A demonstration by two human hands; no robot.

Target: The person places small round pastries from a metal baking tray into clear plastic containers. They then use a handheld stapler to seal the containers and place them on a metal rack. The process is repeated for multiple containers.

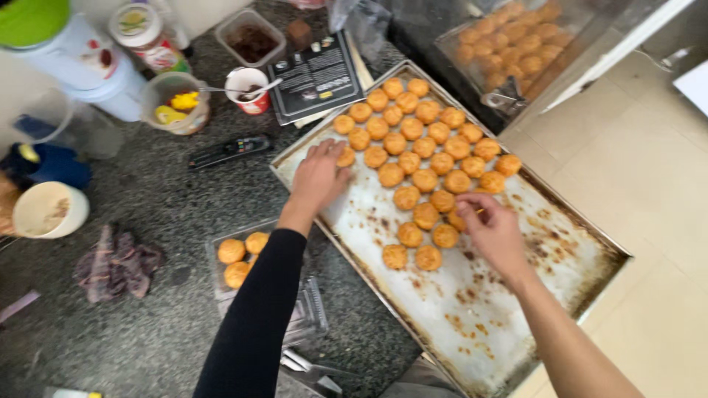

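Left hand (318,175) low over the baking tray (516,309), fingers closing on a golden pastry (346,156) at the tray's left edge. Right hand (493,232) at the cluster's lower right, fingers pinched on another pastry (459,220). Remaining pastries in rows across the tray's upper half. Clear plastic box (306,317) with three pastries on the dark speckled surface (162,309), just beside the tray.

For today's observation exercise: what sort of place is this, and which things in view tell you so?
Probably a home or small baking kitchen: a worn metal baking tray of round golden pastries on a dark speckled stone counter, with both hands, left hand and right hand, at the pastries.
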